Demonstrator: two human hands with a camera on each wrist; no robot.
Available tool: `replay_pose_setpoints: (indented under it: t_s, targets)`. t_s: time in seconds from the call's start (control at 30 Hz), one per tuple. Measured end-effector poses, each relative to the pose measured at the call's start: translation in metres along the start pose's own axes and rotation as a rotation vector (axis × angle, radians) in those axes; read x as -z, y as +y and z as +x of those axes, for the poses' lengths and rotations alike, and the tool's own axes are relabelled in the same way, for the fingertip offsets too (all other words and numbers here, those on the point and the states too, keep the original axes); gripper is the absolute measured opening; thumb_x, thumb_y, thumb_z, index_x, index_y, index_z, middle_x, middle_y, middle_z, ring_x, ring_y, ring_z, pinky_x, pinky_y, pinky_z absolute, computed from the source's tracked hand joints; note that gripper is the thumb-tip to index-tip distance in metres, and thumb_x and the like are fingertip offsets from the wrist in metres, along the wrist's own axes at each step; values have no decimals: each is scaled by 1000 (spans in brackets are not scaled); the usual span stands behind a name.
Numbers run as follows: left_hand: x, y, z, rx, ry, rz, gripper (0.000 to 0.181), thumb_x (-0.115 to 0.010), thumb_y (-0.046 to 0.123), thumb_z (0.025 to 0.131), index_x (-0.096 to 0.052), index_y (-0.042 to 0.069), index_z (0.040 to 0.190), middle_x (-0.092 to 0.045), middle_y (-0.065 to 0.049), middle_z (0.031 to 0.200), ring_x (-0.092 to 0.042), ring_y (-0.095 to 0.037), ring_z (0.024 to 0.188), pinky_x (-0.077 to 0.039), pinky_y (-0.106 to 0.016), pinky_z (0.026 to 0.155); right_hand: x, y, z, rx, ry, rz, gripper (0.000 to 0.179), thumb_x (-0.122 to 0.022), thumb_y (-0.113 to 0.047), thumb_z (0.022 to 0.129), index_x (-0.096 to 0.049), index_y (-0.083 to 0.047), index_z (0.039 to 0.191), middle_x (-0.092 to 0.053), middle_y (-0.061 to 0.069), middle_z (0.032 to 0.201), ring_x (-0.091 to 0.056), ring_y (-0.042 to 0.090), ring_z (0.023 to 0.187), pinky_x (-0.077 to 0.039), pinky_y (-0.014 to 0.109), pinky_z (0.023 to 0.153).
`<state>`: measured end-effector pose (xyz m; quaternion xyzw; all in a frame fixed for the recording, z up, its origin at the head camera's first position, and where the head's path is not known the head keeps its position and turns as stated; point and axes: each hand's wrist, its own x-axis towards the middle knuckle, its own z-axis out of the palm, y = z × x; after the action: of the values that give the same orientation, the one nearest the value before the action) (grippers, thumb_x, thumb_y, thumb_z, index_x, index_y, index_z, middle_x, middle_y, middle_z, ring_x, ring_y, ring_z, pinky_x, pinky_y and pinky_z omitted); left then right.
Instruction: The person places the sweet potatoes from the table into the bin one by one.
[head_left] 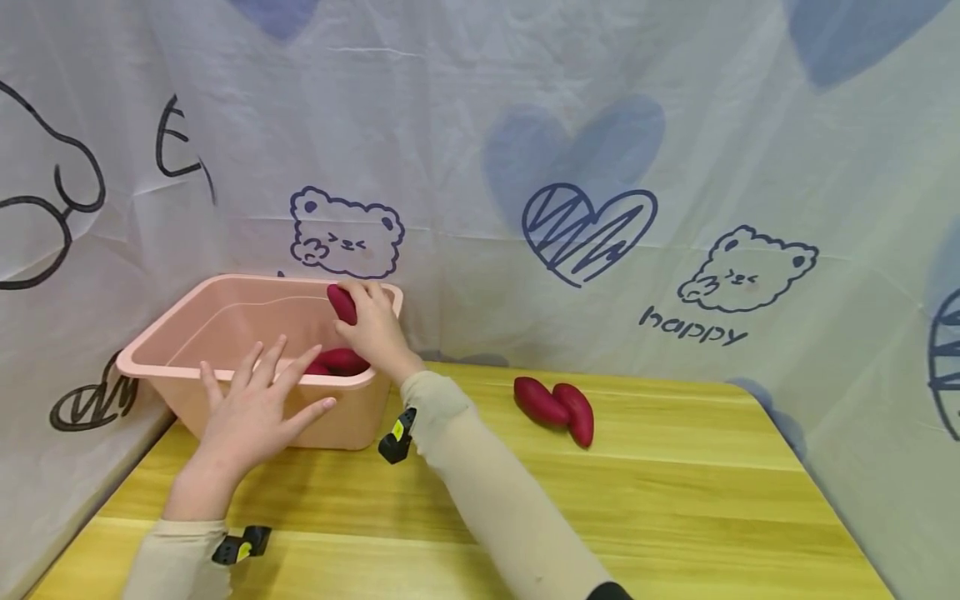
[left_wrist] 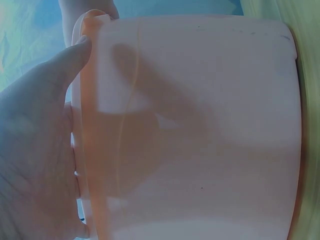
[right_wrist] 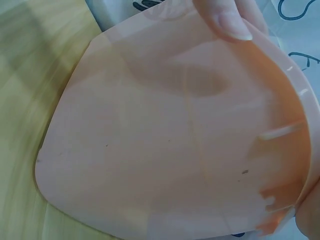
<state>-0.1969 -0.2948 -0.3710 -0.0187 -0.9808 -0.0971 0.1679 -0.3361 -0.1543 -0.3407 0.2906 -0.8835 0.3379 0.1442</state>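
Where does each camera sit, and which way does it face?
Head: on the head, facing forward and down at the tub and table; left hand, right hand and sleeves show.
Left wrist: on that wrist, facing the tub's outer wall; left hand at left, other arm partly at top.
Right wrist: on that wrist, facing the same wall; left thumb at top, part of the right hand lower right.
Shared: both wrist views show tub and table.

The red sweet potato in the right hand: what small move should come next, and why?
Probably lower the held sweet potato and let go: the right hand grips it at the pink tub's opening, other sweet potatoes lie inside, and the left hand is spread at the tub's near side.
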Motion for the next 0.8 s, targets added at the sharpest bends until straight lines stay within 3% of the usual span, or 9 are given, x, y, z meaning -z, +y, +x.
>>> replay_pose_setpoints:
  t_s: [0.8]
  targets:
    - [0, -1, -1, -7, 16, 12, 75, -47, 73, 87, -32, 36, 151, -22, -19, 161, -16, -47, 146, 22, -75, 104, -3, 0, -1, -3, 45, -38, 52, -69, -25, 90, -50, -17, 138, -53, 6, 136, -49, 21, 126, -48, 30, 105]
